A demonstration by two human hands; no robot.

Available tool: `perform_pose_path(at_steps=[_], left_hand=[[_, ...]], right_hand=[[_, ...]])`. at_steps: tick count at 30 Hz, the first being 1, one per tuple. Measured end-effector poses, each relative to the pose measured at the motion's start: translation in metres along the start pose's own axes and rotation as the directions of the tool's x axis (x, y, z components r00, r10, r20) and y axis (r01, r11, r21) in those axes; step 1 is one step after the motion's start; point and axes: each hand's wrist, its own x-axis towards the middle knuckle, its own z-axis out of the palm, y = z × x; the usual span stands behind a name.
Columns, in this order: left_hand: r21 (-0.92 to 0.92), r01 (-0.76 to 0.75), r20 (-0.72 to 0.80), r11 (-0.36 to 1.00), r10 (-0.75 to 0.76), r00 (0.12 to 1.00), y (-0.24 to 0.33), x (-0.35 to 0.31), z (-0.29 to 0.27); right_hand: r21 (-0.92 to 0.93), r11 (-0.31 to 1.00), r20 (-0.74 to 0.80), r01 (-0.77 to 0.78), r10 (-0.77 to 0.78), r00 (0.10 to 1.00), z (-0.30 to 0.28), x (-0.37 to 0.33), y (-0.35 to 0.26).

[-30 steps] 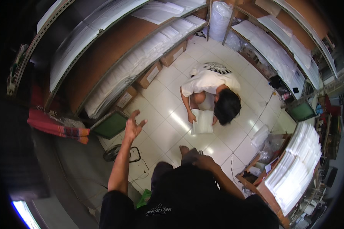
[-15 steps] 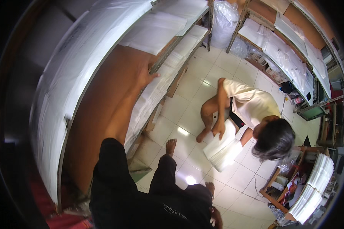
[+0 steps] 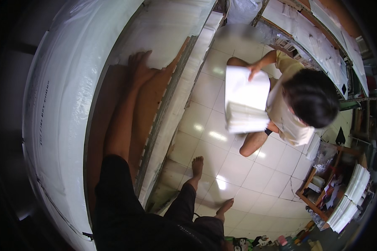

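Observation:
My left arm reaches into a brown wooden shelf board (image 3: 148,106) on the left side. At its end, my left hand (image 3: 140,69) has its fingers apart at the near edge of a flat white stack of sheets (image 3: 161,25); nothing shows in its grip. Whether the stack is paper or plastic I cannot tell. My right hand is out of sight.
On the tiled floor (image 3: 234,163), a seated person (image 3: 295,100) handles a white bundle of sheets (image 3: 247,96). A large plastic-wrapped white load (image 3: 67,104) borders the shelf. White stacks fill the racks (image 3: 310,37) at the back right. A wooden cabinet (image 3: 322,209) stands right.
My left hand has moved from the shelf's edge to the near edge of the white stack, and the view has shifted closer. The other person has raised the white bundle and opened it out.

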Motion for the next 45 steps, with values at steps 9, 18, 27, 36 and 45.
perform_pose_path(at_steps=[9, 18, 27, 36, 45], left_hand=[[-0.06, -0.118, -0.091, 0.991, 0.113, 0.989, -0.035, 0.02, 0.019], [0.02, -0.145, -0.112, 0.989, 0.147, 0.983, 0.032, -0.025, -0.002], [-0.557, -0.155, 0.517, 0.816, 0.486, 0.704, 0.22, -0.351, -0.072], [-0.887, -0.147, 0.455, 0.437, 0.883, -0.117, 0.476, -0.575, -0.177], [-0.982, -0.187, 0.087, -0.007, 0.867, -0.491, 0.733, -0.592, -0.286]], right_hand=[[0.037, 0.999, -0.018, 0.014, -0.013, 1.0, 0.016, -0.011, -0.008], [-0.051, 0.992, -0.097, 0.119, -0.123, 0.988, 0.005, -0.003, 0.018], [-0.168, 0.603, -0.599, 0.78, -0.691, 0.405, -0.096, -0.055, -0.113], [0.24, 0.66, 0.102, 0.712, -0.747, 0.657, -0.133, -0.131, 0.024], [0.128, 0.611, -0.613, 0.781, -0.57, 0.546, -0.172, -0.222, 0.24]])
